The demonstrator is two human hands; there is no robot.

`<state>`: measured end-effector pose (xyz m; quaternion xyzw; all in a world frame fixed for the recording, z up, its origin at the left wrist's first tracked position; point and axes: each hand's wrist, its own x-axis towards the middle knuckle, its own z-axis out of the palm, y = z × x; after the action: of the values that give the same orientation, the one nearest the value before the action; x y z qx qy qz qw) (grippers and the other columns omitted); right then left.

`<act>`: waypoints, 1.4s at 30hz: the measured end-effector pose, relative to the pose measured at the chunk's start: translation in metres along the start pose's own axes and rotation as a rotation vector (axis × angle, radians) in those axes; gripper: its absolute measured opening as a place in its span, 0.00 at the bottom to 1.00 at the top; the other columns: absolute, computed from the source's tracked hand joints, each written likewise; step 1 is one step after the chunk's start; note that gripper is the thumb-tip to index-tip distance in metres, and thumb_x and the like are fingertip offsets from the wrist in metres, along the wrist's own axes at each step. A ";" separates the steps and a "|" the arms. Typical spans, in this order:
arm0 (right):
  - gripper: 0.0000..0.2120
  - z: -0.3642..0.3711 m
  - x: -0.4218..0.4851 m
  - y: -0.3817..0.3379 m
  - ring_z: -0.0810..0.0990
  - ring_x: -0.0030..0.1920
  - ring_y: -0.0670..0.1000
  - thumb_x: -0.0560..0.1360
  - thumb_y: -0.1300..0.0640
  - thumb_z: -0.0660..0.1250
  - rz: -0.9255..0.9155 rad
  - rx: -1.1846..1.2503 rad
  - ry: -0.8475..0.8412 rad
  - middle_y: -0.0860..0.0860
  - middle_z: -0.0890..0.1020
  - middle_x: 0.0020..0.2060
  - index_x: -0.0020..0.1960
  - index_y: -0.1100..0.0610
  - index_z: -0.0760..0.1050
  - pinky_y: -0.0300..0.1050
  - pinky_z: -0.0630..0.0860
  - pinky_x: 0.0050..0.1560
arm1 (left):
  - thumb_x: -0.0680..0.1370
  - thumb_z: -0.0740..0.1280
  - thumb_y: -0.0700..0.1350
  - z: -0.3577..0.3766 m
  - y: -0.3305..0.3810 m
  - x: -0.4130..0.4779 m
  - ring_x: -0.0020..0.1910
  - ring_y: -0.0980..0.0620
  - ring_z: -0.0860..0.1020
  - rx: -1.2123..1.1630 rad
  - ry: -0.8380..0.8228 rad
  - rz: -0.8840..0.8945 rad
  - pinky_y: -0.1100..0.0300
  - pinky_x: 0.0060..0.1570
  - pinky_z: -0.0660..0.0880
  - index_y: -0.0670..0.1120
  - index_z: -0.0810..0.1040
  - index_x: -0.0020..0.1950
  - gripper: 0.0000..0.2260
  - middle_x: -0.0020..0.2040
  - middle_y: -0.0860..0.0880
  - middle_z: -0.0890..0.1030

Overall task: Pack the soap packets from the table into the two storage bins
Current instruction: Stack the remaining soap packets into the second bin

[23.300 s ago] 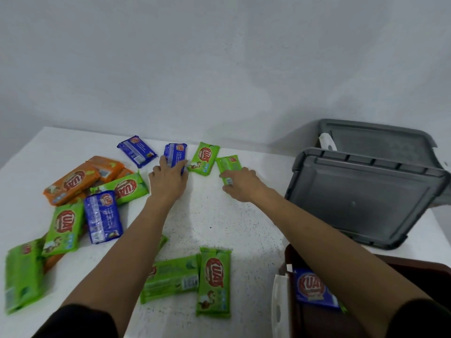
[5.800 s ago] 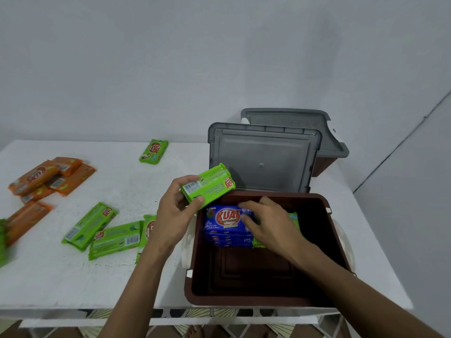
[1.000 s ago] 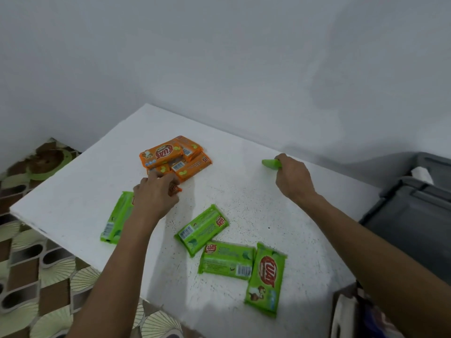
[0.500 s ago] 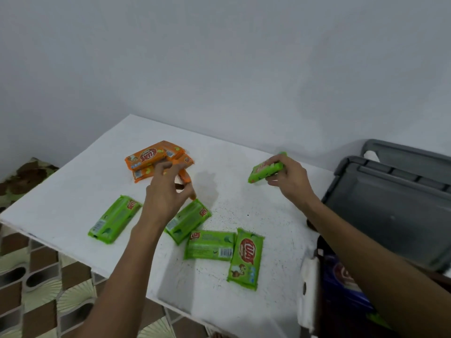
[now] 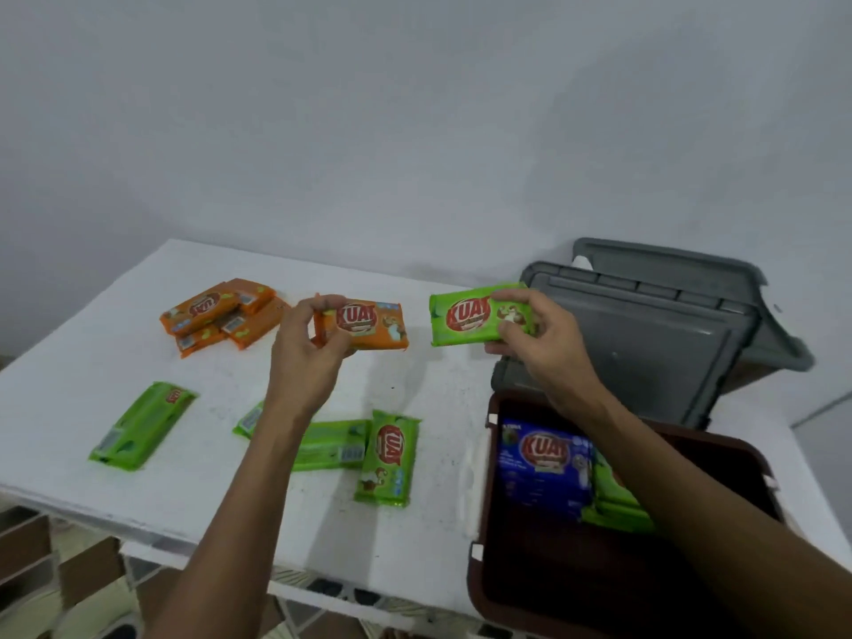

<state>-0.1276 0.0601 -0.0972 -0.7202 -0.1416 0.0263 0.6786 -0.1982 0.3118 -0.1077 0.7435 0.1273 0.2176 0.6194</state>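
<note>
The left hand (image 5: 309,348) held an orange packet (image 5: 373,325) by its left end. The thumb and fingers pinched round it, up above the table (image 5: 69,362). The right hand (image 5: 539,343) held a green packet (image 5: 461,318) by its right end, with the fingers curled round it. Both packets showed their red name. They were near each other but did not touch. The green packet was just in front of the grey lid (image 5: 645,352).

An orange pile (image 5: 216,315) lay at the far left of the table. A lone green one (image 5: 143,424) lay near the left edge. Three more green ones (image 5: 364,449) lay close together near the front, and the left arm hid part of one.

The brown bin (image 5: 479,592) sat open at the right front corner, with the grey lid standing up behind it. Inside, a blue packet (image 5: 544,463) lay by the far wall. Packed green ones (image 5: 613,495) lay just beside it on the right, partly under the right arm. A back lid (image 5: 682,260) stood behind the first. The bin under it was too hidden to see well.
</note>
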 end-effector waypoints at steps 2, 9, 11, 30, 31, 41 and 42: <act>0.14 -0.018 -0.016 -0.007 0.84 0.51 0.54 0.77 0.70 0.63 0.031 0.016 0.002 0.55 0.83 0.52 0.59 0.57 0.76 0.47 0.83 0.45 | 0.75 0.65 0.34 0.016 0.009 -0.011 0.56 0.50 0.80 -0.045 -0.021 -0.013 0.58 0.46 0.81 0.50 0.78 0.56 0.15 0.60 0.48 0.76; 0.16 -0.073 -0.067 -0.017 0.84 0.53 0.56 0.76 0.72 0.63 0.067 0.030 0.028 0.58 0.81 0.54 0.59 0.58 0.75 0.53 0.83 0.47 | 0.76 0.63 0.32 0.061 0.030 -0.047 0.50 0.54 0.82 -0.169 -0.130 -0.065 0.58 0.46 0.81 0.45 0.78 0.58 0.14 0.56 0.47 0.81; 0.14 -0.088 -0.081 -0.018 0.84 0.52 0.56 0.77 0.72 0.62 0.077 0.063 0.063 0.58 0.82 0.53 0.57 0.58 0.76 0.52 0.83 0.46 | 0.76 0.63 0.32 0.073 0.033 -0.057 0.50 0.53 0.82 -0.182 -0.142 -0.074 0.58 0.46 0.81 0.45 0.78 0.58 0.14 0.58 0.47 0.80; 0.09 -0.173 -0.174 -0.011 0.84 0.52 0.52 0.77 0.65 0.67 0.225 -0.123 0.093 0.52 0.85 0.51 0.52 0.55 0.83 0.47 0.83 0.45 | 0.75 0.59 0.28 0.130 0.029 -0.114 0.50 0.56 0.80 -0.167 -0.324 -0.142 0.66 0.39 0.78 0.46 0.78 0.56 0.18 0.51 0.52 0.82; 0.09 -0.174 -0.178 -0.011 0.84 0.52 0.51 0.76 0.64 0.68 0.251 -0.131 0.067 0.52 0.84 0.52 0.52 0.54 0.83 0.47 0.83 0.44 | 0.75 0.59 0.28 0.130 0.028 -0.115 0.50 0.56 0.80 -0.164 -0.325 -0.142 0.66 0.39 0.78 0.46 0.78 0.56 0.18 0.52 0.52 0.82; 0.08 -0.177 -0.192 -0.003 0.81 0.57 0.49 0.77 0.63 0.68 0.492 -0.198 -0.174 0.48 0.79 0.60 0.52 0.53 0.81 0.52 0.83 0.45 | 0.76 0.60 0.29 0.130 0.022 -0.115 0.54 0.53 0.79 -0.139 -0.333 -0.146 0.66 0.40 0.78 0.46 0.77 0.58 0.17 0.55 0.51 0.81; 0.08 -0.177 -0.192 -0.003 0.81 0.58 0.49 0.77 0.63 0.68 0.505 -0.206 -0.196 0.47 0.79 0.60 0.52 0.53 0.81 0.51 0.83 0.46 | 0.76 0.60 0.29 0.130 0.022 -0.114 0.54 0.53 0.79 -0.140 -0.335 -0.149 0.66 0.40 0.78 0.46 0.77 0.59 0.17 0.55 0.51 0.81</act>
<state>-0.2720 -0.1573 -0.1100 -0.7918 -0.0247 0.2494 0.5570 -0.2371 0.1422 -0.1233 0.7130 0.0616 0.0525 0.6964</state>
